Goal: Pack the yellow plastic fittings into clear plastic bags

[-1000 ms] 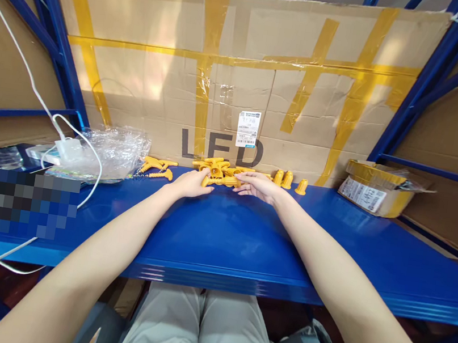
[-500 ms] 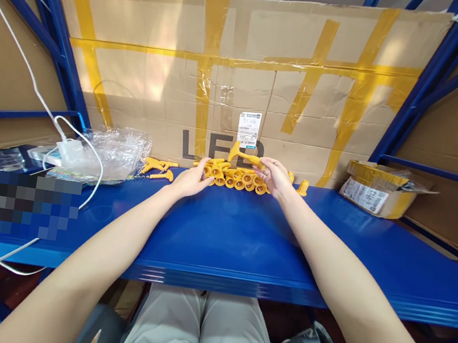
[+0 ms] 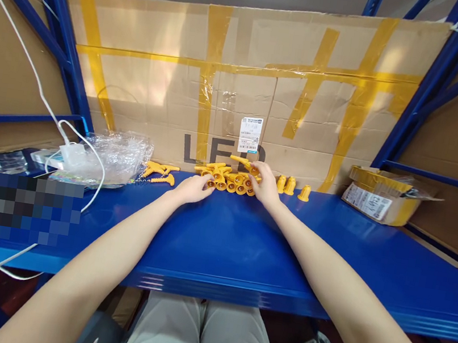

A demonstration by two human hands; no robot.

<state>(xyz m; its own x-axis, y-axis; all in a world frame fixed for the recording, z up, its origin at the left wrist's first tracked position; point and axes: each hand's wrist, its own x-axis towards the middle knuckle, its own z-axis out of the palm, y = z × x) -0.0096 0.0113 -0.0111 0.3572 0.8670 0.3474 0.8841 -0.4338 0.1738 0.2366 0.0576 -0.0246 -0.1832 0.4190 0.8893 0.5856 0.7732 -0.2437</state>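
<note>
A stacked pile of yellow plastic T-handled pieces with round cup ends (image 3: 230,186) lies against the back cardboard, cups facing me. My right hand (image 3: 266,185) is closed on one yellow T-handled piece (image 3: 242,161) on top of the pile, its handle pointing left. At the pile's left end, my left hand (image 3: 193,188) has its thumb and fingers about the cup end of another piece (image 3: 210,183). To the right stand a few separate yellow cup-shaped caps (image 3: 290,186). Left of the pile lie several yellow T-handled pieces with small chains (image 3: 163,179).
Crumpled clear plastic bags (image 3: 117,157) lie at the left, by a white plug with cable (image 3: 73,155). An opened cardboard carton (image 3: 379,200) stands at the right on the blue shelf (image 3: 239,247). Blue posts (image 3: 415,102) and a taped cardboard sheet (image 3: 159,92) close in the back.
My right hand has lowered the yellow piece from above the pile onto its top. My left hand stays at the pile's left end, its fingers drawn in closer. The view has tilted slightly upward.
</note>
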